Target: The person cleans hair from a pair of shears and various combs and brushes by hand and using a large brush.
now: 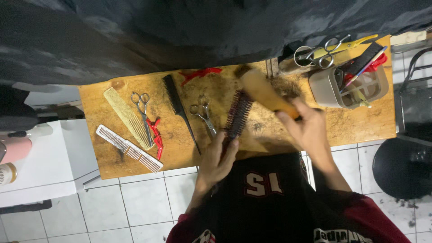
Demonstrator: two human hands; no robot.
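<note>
Your left hand (218, 159) has its grip closed around the handle end of a round brush (237, 114) with dark bristles, which lies across the middle of the wooden surface (360, 123), bristles pointing away from you. Your right hand (308, 128) has its grip clamped on the handle of a wooden brush (263, 92), held at a slant just above and to the right of the round brush. Loose hair clippings lie scattered around both.

Just left of the round brush lie a pair of silver scissors (204, 114) and a black tail comb (177, 105). Further left are a second pair of scissors (143, 112), a red clip (156, 135), a wide cream comb (127, 117) and a white comb (128, 148). Another red clip (200, 73) lies at the far edge. To the right stands a grey holder (330, 90) with tools, and beside it more scissors (321, 54). A black cape (180, 31) overhangs the far side.
</note>
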